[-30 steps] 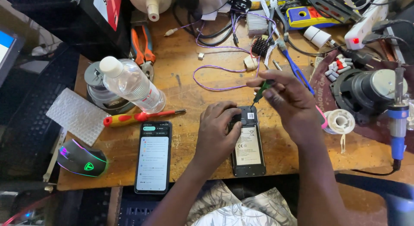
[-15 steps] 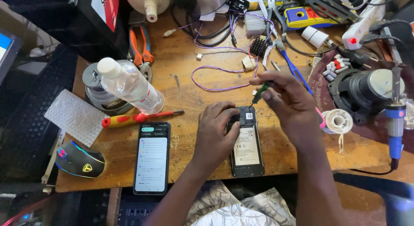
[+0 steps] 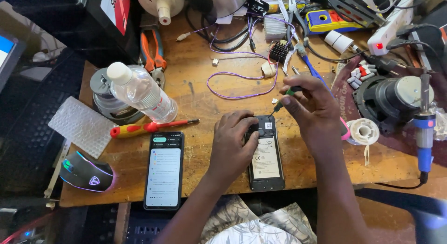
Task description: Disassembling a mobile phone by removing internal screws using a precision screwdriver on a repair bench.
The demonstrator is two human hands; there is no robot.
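An opened black phone (image 3: pixel 266 158) lies face down near the wooden workbench's front edge, its back cover off and its battery showing. My left hand (image 3: pixel 233 141) presses on the phone's upper left corner and holds it flat. My right hand (image 3: pixel 311 109) pinches a small green-handled screwdriver (image 3: pixel 284 97). The screwdriver's tip points down at the phone's top right corner.
A second phone (image 3: pixel 163 168) with a lit screen lies to the left. Nearby are a red and yellow screwdriver (image 3: pixel 149 127), a clear plastic bottle (image 3: pixel 139 91), orange pliers (image 3: pixel 150 52), a purple wire loop (image 3: pixel 242 81), a lit mouse (image 3: pixel 87 172), a solder spool (image 3: pixel 363 131) and a blue soldering iron (image 3: pixel 424 132).
My right hand has dipped slightly, bringing the screwdriver tip closer to the phone's top corner. My left hand stays on the phone.
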